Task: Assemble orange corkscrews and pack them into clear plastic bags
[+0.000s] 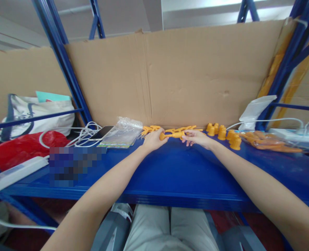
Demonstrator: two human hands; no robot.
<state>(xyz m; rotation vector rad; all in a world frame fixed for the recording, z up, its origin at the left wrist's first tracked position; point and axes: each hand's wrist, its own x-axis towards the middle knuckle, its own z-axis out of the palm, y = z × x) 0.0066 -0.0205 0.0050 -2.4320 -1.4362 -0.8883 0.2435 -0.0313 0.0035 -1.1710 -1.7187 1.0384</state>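
Orange part (pixel 173 135) held between the left hand (pixel 153 140) and the right hand (pixel 198 137), toward the rear of the blue shelf (pixel 180 170).
Nearest are the trousers (pixel 154 230), then the shelf's bare front; beyond it, the left fingers close around the part's left end, while the right thumb and fingertips pinch its wider right end. Whether it is one piece or two joined, and whether it touches the shelf, cannot be told. It appears to be light, stiff plastic, its slim ridged middle probably the weakest section; the ends offer the surest hold, a light pinch likely sufficing. To the right stand orange cups (pixel 222 133); behind the hands lie orange pieces (pixel 191 128), and farthest back rises cardboard (pixel 183 76).
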